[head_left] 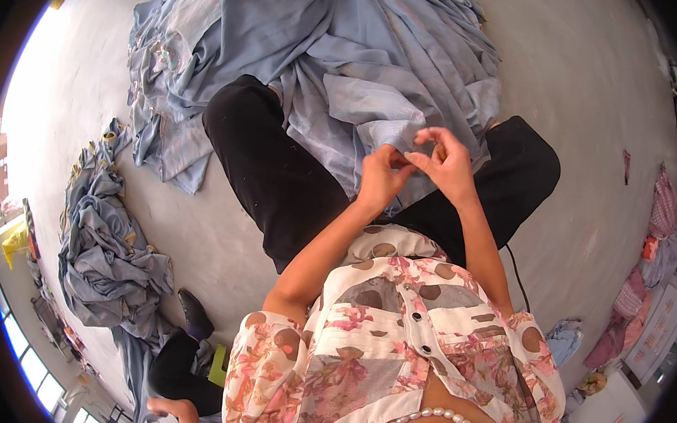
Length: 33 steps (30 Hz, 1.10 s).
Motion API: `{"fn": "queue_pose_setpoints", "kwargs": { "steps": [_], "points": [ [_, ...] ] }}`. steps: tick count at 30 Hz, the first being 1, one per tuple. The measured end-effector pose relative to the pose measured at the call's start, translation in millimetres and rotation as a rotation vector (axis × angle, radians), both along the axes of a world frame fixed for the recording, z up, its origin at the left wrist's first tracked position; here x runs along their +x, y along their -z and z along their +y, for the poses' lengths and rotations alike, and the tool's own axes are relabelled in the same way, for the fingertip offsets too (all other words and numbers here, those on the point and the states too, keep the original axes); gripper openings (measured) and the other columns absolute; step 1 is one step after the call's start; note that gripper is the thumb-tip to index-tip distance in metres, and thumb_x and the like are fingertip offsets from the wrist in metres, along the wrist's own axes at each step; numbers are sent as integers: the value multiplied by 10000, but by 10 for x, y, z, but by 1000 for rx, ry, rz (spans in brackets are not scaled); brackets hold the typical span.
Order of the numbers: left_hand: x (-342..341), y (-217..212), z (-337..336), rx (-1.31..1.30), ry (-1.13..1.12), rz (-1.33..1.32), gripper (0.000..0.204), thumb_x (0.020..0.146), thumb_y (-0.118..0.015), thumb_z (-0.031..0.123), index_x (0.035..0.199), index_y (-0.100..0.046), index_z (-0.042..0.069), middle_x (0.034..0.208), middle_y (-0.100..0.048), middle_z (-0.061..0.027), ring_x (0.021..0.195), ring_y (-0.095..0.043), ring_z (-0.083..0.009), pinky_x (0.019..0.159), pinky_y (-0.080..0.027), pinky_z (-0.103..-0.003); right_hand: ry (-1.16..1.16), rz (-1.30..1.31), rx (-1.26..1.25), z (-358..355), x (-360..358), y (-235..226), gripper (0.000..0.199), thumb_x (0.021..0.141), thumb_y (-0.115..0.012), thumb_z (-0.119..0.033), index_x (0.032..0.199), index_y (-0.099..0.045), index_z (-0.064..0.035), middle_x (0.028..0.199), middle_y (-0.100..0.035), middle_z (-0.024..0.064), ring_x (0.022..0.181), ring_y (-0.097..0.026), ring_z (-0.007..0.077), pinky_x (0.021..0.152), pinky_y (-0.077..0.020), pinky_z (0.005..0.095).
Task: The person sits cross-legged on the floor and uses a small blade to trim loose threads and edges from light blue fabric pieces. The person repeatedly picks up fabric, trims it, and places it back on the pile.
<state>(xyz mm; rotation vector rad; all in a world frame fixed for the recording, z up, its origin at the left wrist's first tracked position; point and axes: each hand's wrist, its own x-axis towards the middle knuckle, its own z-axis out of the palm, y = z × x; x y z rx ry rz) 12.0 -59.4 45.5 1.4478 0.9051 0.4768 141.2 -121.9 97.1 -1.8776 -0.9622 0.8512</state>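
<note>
A big heap of blue-grey cloth [287,34] spreads over the floor ahead of me, and part of it lies between my black-trousered legs. My left hand [381,181] is closed in a pinch at the edge of this cloth, just above my lap. Right beside it, my right hand [450,168] brings thumb and forefinger together close to the left fingertips, its other fingers curled. Whatever sits between the right fingertips is too small or hidden to name.
Another blue-grey cloth pile [107,252] lies on the grey floor [591,142] to the left. Near it, at lower left, are another person's leg and hand [175,409]. Pinkish bundles of cloth [660,208] lie at the right; a black cable [517,277] runs by my right side.
</note>
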Motion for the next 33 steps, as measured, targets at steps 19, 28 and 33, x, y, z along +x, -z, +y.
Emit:
{"fn": "queue_pose_setpoints", "kwargs": {
  "steps": [19, 28, 33],
  "points": [
    [-286, 20, 541, -735, -389, -847, 465, 975, -335, 371, 1228, -445, -3, 1158, -562, -137, 1046, -557, -270, 852, -471, -416, 297, 134, 320, -403, 402, -262, 56, 824, -621, -58, 849, -583, -24, 727, -517, -74, 598, -384, -24, 527, -289, 143],
    [-230, -126, 620, -611, -367, -761, 280, 934, -451, 140, 1136, -530, -36, 1120, -596, -128, 983, -601, -258, 852, -490, -407, 429, 76, 360, -603, 580, -171, 66, 837, -604, -85, 843, -578, -24, 677, -474, -73, 564, -355, -5, 504, -273, 161],
    [-263, -55, 616, -677, -244, -833, 248, 913, -480, 100, 1090, -534, -65, 1052, -613, -155, 965, -617, -280, 847, -516, -436, 500, 100, 332, -710, 646, -109, 62, 835, -603, -83, 836, -579, -26, 679, -473, -72, 566, -357, -4, 507, -276, 160]
  ]
}}
